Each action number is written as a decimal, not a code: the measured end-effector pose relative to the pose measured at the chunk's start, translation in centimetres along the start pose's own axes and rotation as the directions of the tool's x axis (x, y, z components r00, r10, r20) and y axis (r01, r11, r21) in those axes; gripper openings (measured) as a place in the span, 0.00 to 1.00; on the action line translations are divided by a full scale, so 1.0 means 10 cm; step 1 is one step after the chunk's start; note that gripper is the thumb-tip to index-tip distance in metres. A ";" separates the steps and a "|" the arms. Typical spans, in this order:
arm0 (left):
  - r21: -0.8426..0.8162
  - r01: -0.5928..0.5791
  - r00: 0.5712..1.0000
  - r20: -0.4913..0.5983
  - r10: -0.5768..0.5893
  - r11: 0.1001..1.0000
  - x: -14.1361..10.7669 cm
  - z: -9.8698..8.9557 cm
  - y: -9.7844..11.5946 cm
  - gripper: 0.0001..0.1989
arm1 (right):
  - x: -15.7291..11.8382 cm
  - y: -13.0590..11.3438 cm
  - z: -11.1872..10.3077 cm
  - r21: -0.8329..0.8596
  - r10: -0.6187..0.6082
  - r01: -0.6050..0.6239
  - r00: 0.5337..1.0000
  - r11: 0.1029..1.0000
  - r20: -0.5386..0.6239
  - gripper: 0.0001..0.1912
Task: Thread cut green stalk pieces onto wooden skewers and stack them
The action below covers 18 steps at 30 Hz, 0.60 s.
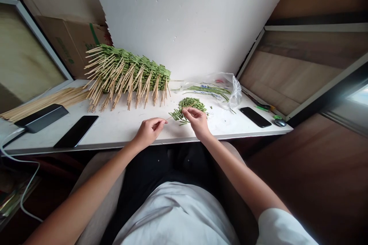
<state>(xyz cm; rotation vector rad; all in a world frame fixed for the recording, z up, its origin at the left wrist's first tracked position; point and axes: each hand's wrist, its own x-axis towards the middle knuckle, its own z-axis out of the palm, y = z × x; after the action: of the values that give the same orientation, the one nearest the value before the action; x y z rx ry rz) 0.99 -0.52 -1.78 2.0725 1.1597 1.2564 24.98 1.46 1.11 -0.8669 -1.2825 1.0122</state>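
Green pile (pixel 192 103) beside right hand (pixel 199 121), fingertips together, contents unclear; thin stick (pixel 169 118) pinched in left hand (pixel 148 132), pointing toward pile.

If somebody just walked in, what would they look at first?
Probably the big green heap at the back left of the table, with pale sticks poking out. Next, maybe the small green pile by the right hand, then the big white board standing behind.
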 end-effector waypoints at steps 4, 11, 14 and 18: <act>-0.007 0.021 1.000 -0.016 -0.021 1.000 0.03 -0.02 0.02 0.19 | 0.12 0.05 -0.13 -0.020 0.027 -0.027 0.999 0.999 0.020 0.20; 0.034 0.040 0.996 -0.081 -0.037 0.999 0.07 -0.07 -0.04 0.20 | 0.38 0.28 -0.59 -0.578 -0.153 0.195 0.981 0.792 0.122 0.17; 0.027 0.039 0.997 -0.065 -0.037 0.999 0.06 -0.04 -0.11 0.20 | 0.38 0.45 -0.64 -0.661 -0.154 0.219 0.976 0.718 0.156 0.16; 0.018 0.033 0.998 -0.055 -0.032 0.999 0.05 -0.03 -0.14 0.20 | 0.37 0.50 -0.59 -0.630 -0.165 0.212 0.977 0.747 0.133 0.15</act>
<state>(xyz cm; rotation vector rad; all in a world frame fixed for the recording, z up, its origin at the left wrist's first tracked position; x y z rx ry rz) 0.27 0.65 -2.36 2.0358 1.2288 1.2996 30.31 6.83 -2.89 -1.1915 -1.7841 0.4214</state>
